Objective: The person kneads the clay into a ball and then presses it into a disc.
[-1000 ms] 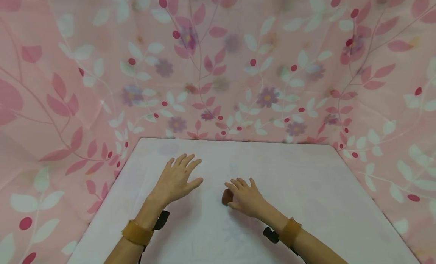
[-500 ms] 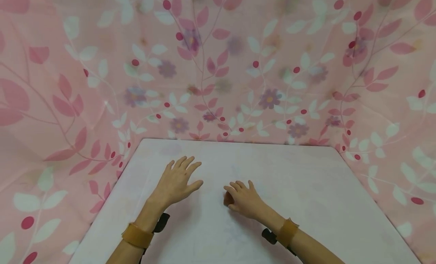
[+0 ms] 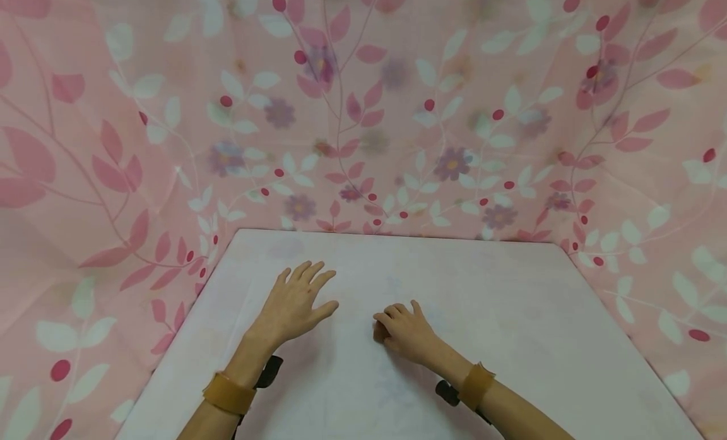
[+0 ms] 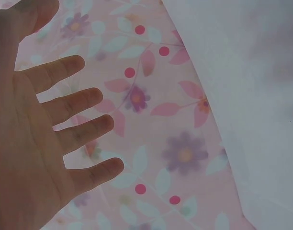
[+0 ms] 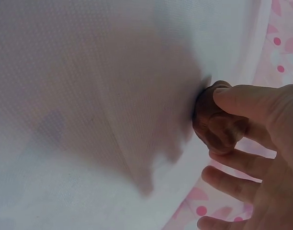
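Observation:
A small, dark brown, glossy lump with rounded folds (image 5: pixel 214 117) sits against the white table surface, and its exact kind does not show. My right hand (image 3: pixel 410 334) grips it between the thumb, on one side, and the index and middle fingers on the other; the remaining fingers stay spread in the right wrist view. From the head view, only the left end of the brown lump (image 3: pixel 380 332) shows beneath the fingers. Over the left half of the table, my left hand (image 3: pixel 291 306) is held with palm down and fingers spread, touching nothing.
A white cloth-covered table (image 3: pixel 500 314) spreads under both hands. Pink floral curtains (image 3: pixel 386 112) hang behind it and along both sides. Each wrist wears a tan band (image 3: pixel 230 393) with a small black camera (image 3: pixel 269 371).
My right hand's fingers have curled in closer around the brown lump, covering more of it. The left hand has kept its place and spread. The head view has shifted slightly.

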